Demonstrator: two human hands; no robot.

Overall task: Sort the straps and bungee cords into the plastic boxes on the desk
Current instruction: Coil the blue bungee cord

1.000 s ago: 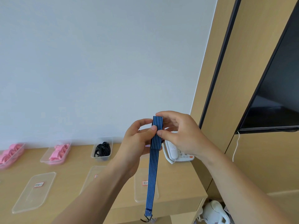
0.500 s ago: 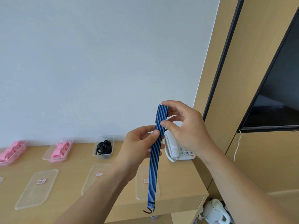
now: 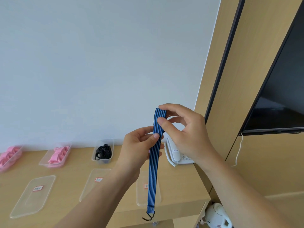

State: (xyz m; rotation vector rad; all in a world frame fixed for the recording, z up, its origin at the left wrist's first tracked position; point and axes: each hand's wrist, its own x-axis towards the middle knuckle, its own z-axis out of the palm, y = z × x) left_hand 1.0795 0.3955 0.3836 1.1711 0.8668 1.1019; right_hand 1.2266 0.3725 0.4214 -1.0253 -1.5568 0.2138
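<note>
Both hands pinch blue bungee cord (image 3: 154,162): right hand (image 3: 184,132) at folded top, left hand (image 3: 138,150) lower down.

You get red-edged stickers (image 3: 38,188) on the clear lids (image 3: 28,204), but their writing is too blurred to read. The phone (image 3: 175,155) has keys too small to make out.
</note>
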